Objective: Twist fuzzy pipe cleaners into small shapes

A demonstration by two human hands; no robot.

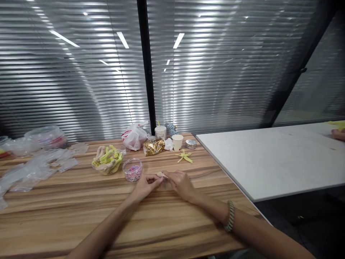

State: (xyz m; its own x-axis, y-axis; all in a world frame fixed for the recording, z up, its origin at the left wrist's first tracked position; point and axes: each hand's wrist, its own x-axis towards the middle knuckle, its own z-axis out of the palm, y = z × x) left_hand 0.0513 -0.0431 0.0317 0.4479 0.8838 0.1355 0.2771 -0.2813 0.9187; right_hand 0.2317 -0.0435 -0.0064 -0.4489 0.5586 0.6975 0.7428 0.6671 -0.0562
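Observation:
My left hand (147, 184) and my right hand (182, 184) meet above the wooden table, fingertips pinched together. Between them is a small pale, cream-coloured piece (161, 174), too small to name for certain. Just left of my left hand stands a round clear tub (132, 168) with small pink and purple bits in it. Farther left, a clear bowl (107, 161) is heaped with yellow and beige fuzzy strips. Beyond my right hand lies a yellow, star-shaped figure (184, 156) with thin arms.
At the back are a white plastic bag (134, 136), a gold packet (153, 147), a paper cup (177, 142), a lidded drink cup (160, 132) and a round silver tin (191, 144). Clear plastic bags (40, 169) spread at left. A white table (269, 162) adjoins; another person's hand (338, 134) shows there.

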